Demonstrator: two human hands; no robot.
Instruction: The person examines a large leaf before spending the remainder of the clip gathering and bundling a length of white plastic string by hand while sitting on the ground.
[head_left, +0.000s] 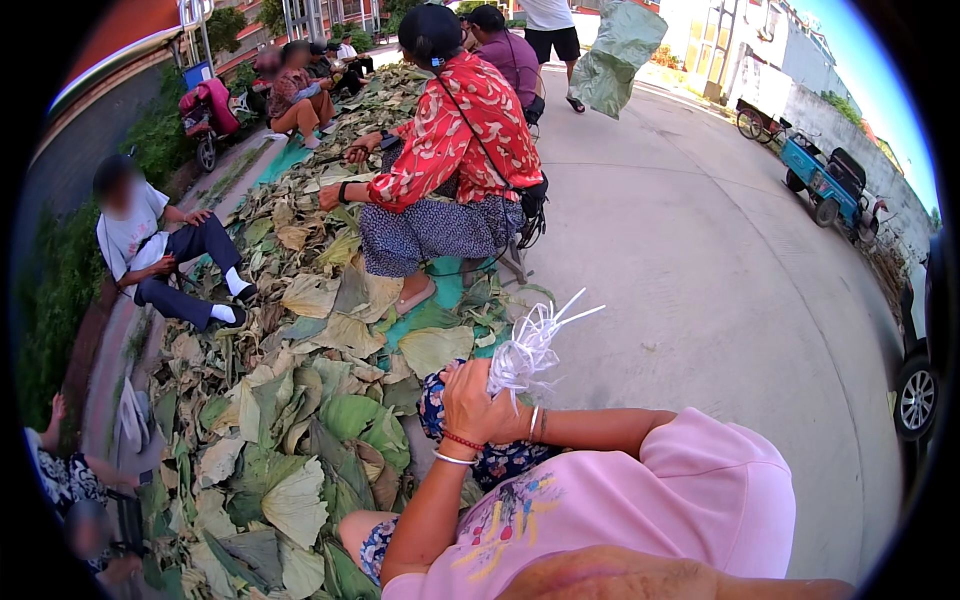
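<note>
My left hand (466, 401), with a red bead bracelet and a silver bangle at the wrist, is closed at a bundle of white plastic strips (525, 358). Pressed against it from the right is my right hand (513, 421), partly hidden, also around the bundle's lower part. The looped strips stick out above both hands, with loose ends pointing up and right. The hands rest over dark blue floral trousers (517, 459). Beside my legs lies a long heap of dried and greenish large leaves (300, 405), partly on a green sheet (448, 289).
A person in a red patterned shirt (480, 127) sits on a low stool ahead, handling leaves. Other people sit along the heap, one at the left (135, 232). Someone standing carries a pale green sheet (619, 56). A blue cargo tricycle (814, 176) and a car wheel (916, 395) are on the right.
</note>
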